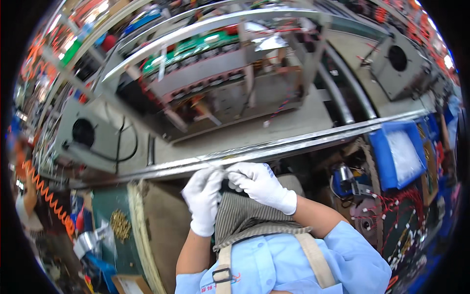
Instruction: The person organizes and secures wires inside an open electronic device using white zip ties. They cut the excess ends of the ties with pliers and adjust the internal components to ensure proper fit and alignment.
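Observation:
Both my hands wear white gloves and meet in front of my waist, just on the near side of the conveyor's metal rail [171,169]. The fingers of my left hand [201,196] are closed in a pinch. Close beside it, my right hand [262,183] pinches too, its fingertips almost touching the left ones. What lies between the fingertips is too small and hidden to name. Beyond the rail stands an open metal chassis [215,100] with green circuit boards [208,43] along its top. A twisted wire [280,110] with a white connector hangs from its near side.
Metal cases with round black fans stand at left [68,132] and right [399,63]. Brass-coloured small parts [120,225] lie on the green left bench, near a coiled orange hose [49,198]. To the right are a blue bin [384,152] and red wires [406,198].

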A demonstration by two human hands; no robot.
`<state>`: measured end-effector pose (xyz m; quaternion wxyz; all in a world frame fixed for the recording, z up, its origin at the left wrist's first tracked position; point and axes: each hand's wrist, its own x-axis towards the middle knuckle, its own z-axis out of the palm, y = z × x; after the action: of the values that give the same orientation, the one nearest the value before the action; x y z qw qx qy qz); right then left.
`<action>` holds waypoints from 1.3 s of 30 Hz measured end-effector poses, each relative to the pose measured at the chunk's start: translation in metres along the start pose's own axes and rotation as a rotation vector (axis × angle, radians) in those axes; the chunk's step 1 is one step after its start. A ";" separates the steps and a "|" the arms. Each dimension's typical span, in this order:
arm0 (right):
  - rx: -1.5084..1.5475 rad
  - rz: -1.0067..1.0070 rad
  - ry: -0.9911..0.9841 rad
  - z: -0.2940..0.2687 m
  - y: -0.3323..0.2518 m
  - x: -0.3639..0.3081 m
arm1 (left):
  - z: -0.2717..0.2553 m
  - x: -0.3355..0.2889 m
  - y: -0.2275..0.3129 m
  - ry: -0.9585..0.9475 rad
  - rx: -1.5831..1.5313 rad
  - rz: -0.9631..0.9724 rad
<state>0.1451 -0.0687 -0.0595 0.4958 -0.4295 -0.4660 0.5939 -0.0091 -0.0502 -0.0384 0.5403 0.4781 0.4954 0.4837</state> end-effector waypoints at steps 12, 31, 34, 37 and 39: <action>0.193 0.054 0.114 -0.070 -0.020 -0.023 | 0.043 0.024 -0.019 -0.474 0.617 0.394; 0.114 -0.174 0.180 -0.129 0.013 0.013 | 0.172 0.141 0.035 -0.527 -0.049 -0.212; 0.140 -0.173 0.193 -0.112 -0.001 -0.020 | 0.160 0.132 0.033 -0.554 -0.030 -0.191; 0.174 -0.211 0.204 -0.098 -0.015 -0.044 | 0.145 0.120 0.032 -0.660 -0.084 -0.228; 0.194 -0.211 0.233 -0.090 -0.022 -0.053 | 0.135 0.117 0.024 -0.740 -0.104 -0.249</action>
<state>0.2444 -0.1080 -0.0527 0.6449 -0.3946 -0.3883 0.5268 0.1292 0.0636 -0.0157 0.7604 0.5287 0.2961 0.2338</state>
